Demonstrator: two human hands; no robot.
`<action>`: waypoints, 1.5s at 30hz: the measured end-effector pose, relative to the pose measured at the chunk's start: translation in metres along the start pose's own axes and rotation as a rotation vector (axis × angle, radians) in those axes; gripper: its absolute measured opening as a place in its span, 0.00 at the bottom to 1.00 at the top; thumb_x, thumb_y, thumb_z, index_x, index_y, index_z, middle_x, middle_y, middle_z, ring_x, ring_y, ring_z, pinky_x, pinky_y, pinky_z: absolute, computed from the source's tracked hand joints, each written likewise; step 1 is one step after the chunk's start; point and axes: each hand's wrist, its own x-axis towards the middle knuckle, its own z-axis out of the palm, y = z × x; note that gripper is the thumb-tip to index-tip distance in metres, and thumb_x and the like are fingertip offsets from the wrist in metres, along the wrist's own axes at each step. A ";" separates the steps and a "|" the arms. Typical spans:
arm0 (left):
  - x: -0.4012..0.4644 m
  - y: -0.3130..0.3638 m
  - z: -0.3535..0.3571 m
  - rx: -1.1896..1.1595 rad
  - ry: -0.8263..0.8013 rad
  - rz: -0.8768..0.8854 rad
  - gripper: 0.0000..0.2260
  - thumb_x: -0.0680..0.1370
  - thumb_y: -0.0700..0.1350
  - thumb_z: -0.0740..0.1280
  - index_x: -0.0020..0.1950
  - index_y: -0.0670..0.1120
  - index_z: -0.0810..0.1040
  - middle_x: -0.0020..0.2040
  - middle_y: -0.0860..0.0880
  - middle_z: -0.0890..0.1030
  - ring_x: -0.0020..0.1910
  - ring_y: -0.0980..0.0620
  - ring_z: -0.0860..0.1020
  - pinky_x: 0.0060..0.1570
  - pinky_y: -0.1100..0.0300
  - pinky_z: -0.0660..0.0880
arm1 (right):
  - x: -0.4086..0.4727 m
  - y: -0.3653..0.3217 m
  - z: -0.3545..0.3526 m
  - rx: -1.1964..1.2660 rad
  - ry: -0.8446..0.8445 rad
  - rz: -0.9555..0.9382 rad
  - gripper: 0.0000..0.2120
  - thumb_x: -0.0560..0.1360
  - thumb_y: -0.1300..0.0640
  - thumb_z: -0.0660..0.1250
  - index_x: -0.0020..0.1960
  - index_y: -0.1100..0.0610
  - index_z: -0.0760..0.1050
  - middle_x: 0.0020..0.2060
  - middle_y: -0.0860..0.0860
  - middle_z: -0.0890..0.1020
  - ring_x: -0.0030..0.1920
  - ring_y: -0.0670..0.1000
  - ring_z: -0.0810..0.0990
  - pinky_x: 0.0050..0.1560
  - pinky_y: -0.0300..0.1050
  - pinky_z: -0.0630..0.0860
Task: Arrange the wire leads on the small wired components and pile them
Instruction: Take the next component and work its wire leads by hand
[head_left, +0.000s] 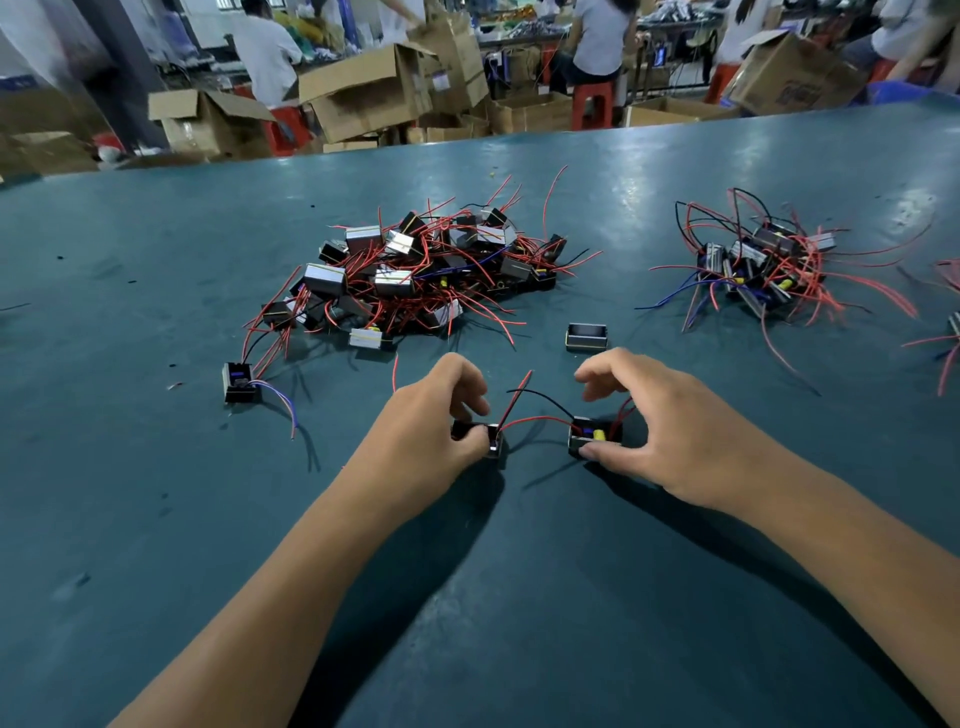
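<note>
Workshop floor behind, with open cardboard boxes (363, 93) and seated workers at far benches; near it all runs a wide teal tabletop (156, 493), scuffed and glossy. Big pile (415, 270) of small wired components sits at centre far, black and silver blocks tangled in red leads. Second pile (763, 270) lies far right, leads splayed outward, with some blue and black among the red. One loose component (240, 382) sits apart at left, blue and red leads trailing toward the near side. An empty-looking casing (586, 336) rests just beyond the hands, no leads visible on it. Left hand (431, 431) grips a black component (485, 439) low on the tabletop, fingers curled over it, thumb against its near face. Right hand (670, 426) pinches a second component (595, 439), the one with a yellow part showing, thumb on the near edge, other fingers arched above and spread, not closed down. Red and black leads (535, 410) arc between the two blocks; whether they join both or only cross, cannot tell. Judgement: blocks look light and rigid, safe to take by the side walls. Leads look thin and springy, likely to hold a bend but snag on neighbours. Best taken near the root where they leave the casing, then smoothed outward; pulling at the tips risks strain at the joint.
</note>
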 end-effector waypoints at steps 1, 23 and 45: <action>0.000 0.001 0.000 0.016 0.016 0.012 0.14 0.75 0.39 0.71 0.55 0.53 0.72 0.49 0.58 0.80 0.50 0.59 0.76 0.45 0.64 0.73 | 0.000 0.000 0.000 -0.013 -0.007 0.009 0.25 0.71 0.49 0.76 0.63 0.42 0.67 0.52 0.38 0.77 0.56 0.41 0.75 0.57 0.31 0.67; 0.004 -0.003 -0.015 0.087 -0.215 0.005 0.03 0.76 0.46 0.75 0.47 0.54 0.84 0.34 0.57 0.79 0.30 0.59 0.72 0.32 0.69 0.67 | 0.006 0.004 0.000 -0.165 0.116 0.029 0.15 0.74 0.58 0.73 0.60 0.55 0.74 0.52 0.47 0.81 0.56 0.52 0.78 0.61 0.44 0.66; -0.010 0.023 -0.007 -0.074 -0.379 0.001 0.07 0.73 0.35 0.69 0.41 0.46 0.82 0.25 0.56 0.79 0.22 0.57 0.75 0.24 0.68 0.71 | -0.004 -0.040 0.031 0.724 -0.004 0.421 0.08 0.74 0.61 0.73 0.37 0.60 0.76 0.24 0.50 0.76 0.22 0.47 0.70 0.21 0.36 0.62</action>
